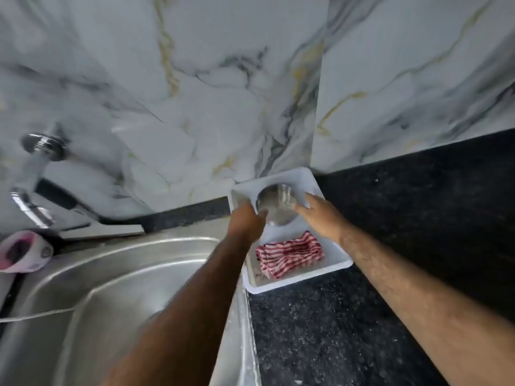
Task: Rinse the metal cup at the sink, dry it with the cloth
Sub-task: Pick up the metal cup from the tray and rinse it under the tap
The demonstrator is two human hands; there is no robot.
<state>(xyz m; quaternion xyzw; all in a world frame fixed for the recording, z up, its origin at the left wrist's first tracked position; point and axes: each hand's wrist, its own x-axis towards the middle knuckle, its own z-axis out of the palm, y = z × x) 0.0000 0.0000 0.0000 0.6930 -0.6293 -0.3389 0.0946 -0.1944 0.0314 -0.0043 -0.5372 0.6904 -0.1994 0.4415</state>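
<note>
A shiny metal cup point(276, 204) sits in the far half of a white tray point(331, 267) on the black counter. My left hand point(245, 221) is at the cup's left side, fingers curled against it. My right hand point(320, 215) reaches in from the right, fingers spread and touching the cup's right side. A red-and-white striped cloth point(288, 253) lies folded in the tray's near half, between my forearms. The steel sink point(117, 274) is to the left, below my left forearm.
A chrome tap point(33, 201) juts from the marble wall at far left, above the sink. A pink-and-white object point(22, 253) rests on the sink's left rim. Black speckled counter point(320, 330) stretches to the right of the tray.
</note>
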